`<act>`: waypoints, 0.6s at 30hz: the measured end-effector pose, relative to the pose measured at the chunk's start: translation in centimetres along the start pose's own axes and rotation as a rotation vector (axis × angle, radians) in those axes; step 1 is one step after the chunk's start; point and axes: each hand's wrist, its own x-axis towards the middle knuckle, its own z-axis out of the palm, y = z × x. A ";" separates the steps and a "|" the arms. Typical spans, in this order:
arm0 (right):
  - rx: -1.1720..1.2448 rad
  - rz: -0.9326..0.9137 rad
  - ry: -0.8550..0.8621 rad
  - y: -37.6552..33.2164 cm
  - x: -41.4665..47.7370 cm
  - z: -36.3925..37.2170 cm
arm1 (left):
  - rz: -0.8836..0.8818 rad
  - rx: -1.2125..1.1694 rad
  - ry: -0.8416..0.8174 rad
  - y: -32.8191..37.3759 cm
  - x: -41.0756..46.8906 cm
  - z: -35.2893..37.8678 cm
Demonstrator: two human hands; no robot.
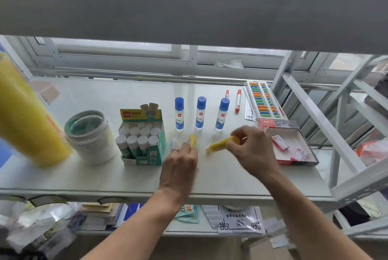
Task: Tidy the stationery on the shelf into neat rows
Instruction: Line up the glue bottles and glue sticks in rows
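Currently a small yellow plastic tube [222, 144] is pinched in the right hand [249, 150], another [192, 140] under the left hand [180, 163]; alignment below the blue-capped glue bottles [200, 115] is needed next.

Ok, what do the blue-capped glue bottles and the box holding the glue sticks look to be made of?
Glue bottles: apparently translucent plastic with glossy blue caps; the bodies look milky with printed labels. Glue-stick box: likely printed cardboard, matte, with folded flat panels and a stand-up header flap.

White metal shelving [304, 100] before a bright window [117, 46] (daylight) — grey shelf [189, 3] overhead.
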 end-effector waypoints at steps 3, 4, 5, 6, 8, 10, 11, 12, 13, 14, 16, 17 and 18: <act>-0.008 -0.007 0.014 0.7 1.4 -2.6 | -0.037 -0.088 0.086 0.4 0.4 -2.6; -0.042 0.002 -0.008 1.1 1.9 -2.9 | -0.043 -0.114 0.119 0.5 0.8 -3.4; -0.081 0.012 -0.042 1.6 2.5 -2.8 | -0.041 -0.135 0.151 0.7 1.3 -4.0; -0.115 0.019 -0.079 2.1 2.9 -2.6 | -0.034 -0.143 0.165 1.0 1.9 -4.5; -0.152 0.023 -0.122 2.9 3.4 -2.0 | -0.011 -0.133 0.131 1.5 3.0 -4.7; -0.145 0.019 -0.133 3.7 3.5 -1.3 | 0.008 -0.148 0.089 1.8 3.4 -4.3; -0.131 0.026 -0.141 4.0 3.5 -1.0 | 0.007 -0.177 0.073 2.0 3.3 -3.9; -0.121 0.035 -0.154 4.4 3.4 -0.7 | -0.003 -0.220 0.061 2.0 3.1 -3.5; -0.121 0.047 -0.169 4.7 3.3 -0.4 | -0.020 -0.276 0.049 2.0 2.9 -3.0; -0.124 0.056 -0.182 5.1 3.2 0.0 | -0.042 -0.338 0.035 2.0 2.7 -2.6; -0.125 0.071 -0.199 5.7 2.9 0.8 | -0.101 -0.440 0.011 1.7 2.3 -1.7; -0.111 0.076 -0.205 6.0 2.8 1.3 | -0.139 -0.487 0.007 1.6 2.2 -1.2; -0.097 0.082 -0.213 6.4 2.8 1.7 | -0.180 -0.536 0.003 1.4 2.1 -0.9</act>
